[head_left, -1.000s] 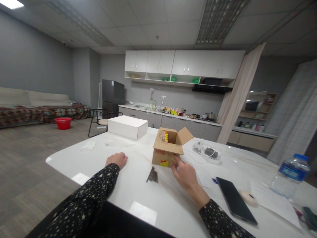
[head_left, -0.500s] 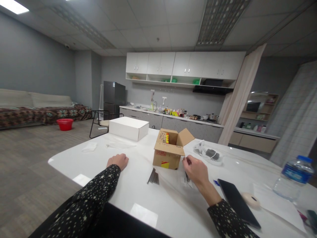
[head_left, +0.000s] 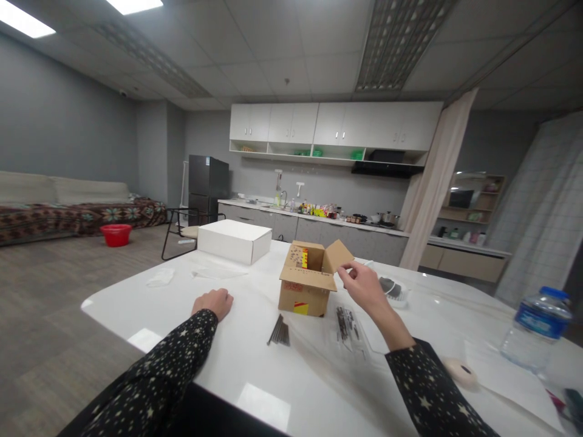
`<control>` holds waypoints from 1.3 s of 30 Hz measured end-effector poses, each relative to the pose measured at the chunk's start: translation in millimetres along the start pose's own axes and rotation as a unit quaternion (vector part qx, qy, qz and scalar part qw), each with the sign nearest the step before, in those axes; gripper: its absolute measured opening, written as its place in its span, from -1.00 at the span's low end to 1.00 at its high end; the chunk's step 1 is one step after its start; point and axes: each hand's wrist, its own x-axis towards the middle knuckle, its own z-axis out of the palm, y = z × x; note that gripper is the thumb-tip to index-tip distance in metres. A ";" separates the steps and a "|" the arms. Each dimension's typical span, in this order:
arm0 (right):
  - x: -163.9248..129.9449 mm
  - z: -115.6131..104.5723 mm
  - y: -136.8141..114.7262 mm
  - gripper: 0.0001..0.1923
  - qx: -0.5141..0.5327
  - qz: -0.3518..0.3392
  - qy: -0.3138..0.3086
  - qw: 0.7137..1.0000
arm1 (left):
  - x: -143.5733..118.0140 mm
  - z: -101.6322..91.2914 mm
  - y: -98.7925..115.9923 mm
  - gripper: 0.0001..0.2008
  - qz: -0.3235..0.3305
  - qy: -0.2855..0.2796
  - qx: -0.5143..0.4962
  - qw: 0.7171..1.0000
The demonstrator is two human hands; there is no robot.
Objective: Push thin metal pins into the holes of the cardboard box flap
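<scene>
Cloth: we see a small white cloth [head_left: 160, 277] lying far left on the white table [head_left: 255, 364].
White box: a shut white box [head_left: 234, 241] sits at the back of the table, behind our left hand.
Left hand: our left hand [head_left: 212, 301] rests on the table, fingers curled under into a loose fist. It holds nothing. It is well apart from the brown box.
Nails: a small bunch of dark nails [head_left: 279, 331] lies on the table, just in front of the brown box, between our two hands.
Brown box: a little brown box [head_left: 308, 285] stands in the middle of the table with its flaps open.
Bag: a clear bag [head_left: 348, 325] with dark nails in it lies flat, right of the loose nails and under our right arm.
Right hand: our right hand [head_left: 362, 286] is up in the air just beside the box's right flap. Thumb and first finger are pressed together. We cannot tell if they pinch anything.
Tape: a pale roll [head_left: 460, 371] lies near our right sleeve.
Bottle: a water bottle [head_left: 536, 328] with a blue cap stands far right.
</scene>
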 end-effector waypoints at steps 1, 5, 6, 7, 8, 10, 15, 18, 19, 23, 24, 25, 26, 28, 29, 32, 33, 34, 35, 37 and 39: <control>3.6 1.9 -3.3 -0.69 -0.003 -0.003 -0.010 1.000 | 0.0 -0.1 0.2 -0.55 0.000 0.000 0.000 1.000; 15.1 12.0 -12.7 -0.66 -0.006 -0.004 -0.027 1.000 | -0.4 -1.5 0.4 -0.55 0.002 -0.003 -0.002 1.000; 17.2 14.6 -13.8 -0.66 -0.007 -0.001 -0.033 0.999 | -0.5 -1.8 0.4 -0.55 0.001 -0.003 -0.002 1.000; 19.1 17.2 -14.3 -0.65 -0.009 0.003 -0.040 0.999 | -0.5 -2.0 0.4 -0.55 0.001 -0.004 -0.002 1.000; 20.8 19.7 -14.3 -0.65 -0.013 0.006 -0.045 0.999 | -0.6 -2.3 0.5 -0.55 0.001 -0.004 -0.003 1.000; 23.7 24.3 -13.4 -0.64 -0.021 0.010 -0.054 0.998 | -0.8 -2.5 0.5 -0.55 0.001 -0.003 -0.005 1.000; 29.3 31.2 -11.3 -0.63 -0.026 0.010 -0.073 0.997 | -1.4 -2.5 0.2 -0.55 -0.002 -0.002 -0.011 1.000; 31.8 30.2 -13.1 -0.65 -0.016 -0.001 -0.090 0.996 | -1.1 -1.8 0.3 -0.56 -0.006 0.002 -0.010 1.000; 32.6 28.8 -14.0 -0.65 -0.012 -0.004 -0.101 0.995 | -0.9 -1.5 0.5 -0.56 -0.007 0.002 -0.009 1.000; 35.3 21.4 -17.2 -0.67 -0.017 -0.012 -0.136 0.990 | -0.7 -0.9 1.9 -0.57 -0.013 0.001 -0.007 1.000; 35.9 19.9 -17.5 -0.68 -0.020 -0.014 -0.141 0.990 | -0.9 -0.9 2.3 -0.57 -0.014 0.001 -0.007 1.000; 36.6 18.9 -17.4 -0.68 -0.022 -0.015 -0.145 0.989 | -1.2 -1.1 2.6 -0.56 -0.016 0.001 -0.006 1.000; 37.4 18.5 -17.0 -0.68 -0.023 -0.015 -0.150 0.988 | -1.6 -1.4 2.9 -0.56 -0.017 0.000 -0.006 1.000; 39.1 19.1 -15.4 -0.70 -0.023 -0.015 -0.164 0.986 | -2.5 -2.3 3.6 -0.56 -0.019 -0.002 -0.003 1.000; 40.0 20.0 -14.4 -0.71 -0.022 -0.014 -0.171 0.985 | -2.9 -2.9 4.0 -0.56 -0.020 -0.003 -0.002 1.000; 42.5 23.3 -11.8 -0.74 -0.021 -0.015 -0.185 0.982 | -3.7 -4.3 5.2 -0.56 -0.022 -0.004 0.000 1.000; 43.2 24.2 -11.4 -0.75 -0.020 -0.017 -0.187 0.982 | -3.7 -4.4 5.5 -0.56 -0.022 -0.004 -0.001 1.000; 43.8 24.8 -11.3 -0.76 -0.018 -0.019 -0.187 0.982 | -3.6 -4.2 5.8 -0.56 -0.022 -0.004 -0.002 1.000; 44.4 25.2 -11.5 -0.76 -0.016 -0.021 -0.186 0.982 | -3.4 -3.8 6.0 -0.56 -0.022 -0.004 -0.003 1.000; 45.4 25.4 -12.3 -0.76 -0.010 -0.020 -0.185 0.982 | -2.8 -2.5 6.1 -0.56 -0.022 -0.002 -0.005 1.000; 46.3 25.6 -12.8 -0.75 -0.001 -0.013 -0.186 0.983 | -1.9 -0.9 5.8 -0.56 -0.023 0.001 -0.003 1.000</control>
